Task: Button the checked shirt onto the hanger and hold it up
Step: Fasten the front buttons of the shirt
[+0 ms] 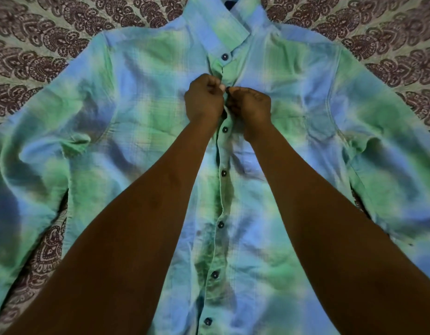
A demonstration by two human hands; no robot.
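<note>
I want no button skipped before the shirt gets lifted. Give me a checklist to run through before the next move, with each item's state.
1. Green-and-blue checked shirt lies flat, front up, on the patterned bedspread: ok.
2. Dark top button below the collar fastened: ok.
3. Second button, where the left hand and right hand pinch the placket: cannot tell, the fingers hide it.
4. Five lower buttons, from the third button down, fastened: ok.
5. Hanger inside the shirt: cannot tell, only something dark shows at the collar opening.

hidden: button behind hands [227, 97] | cut off: shirt [305, 165] hem, sleeves
</note>
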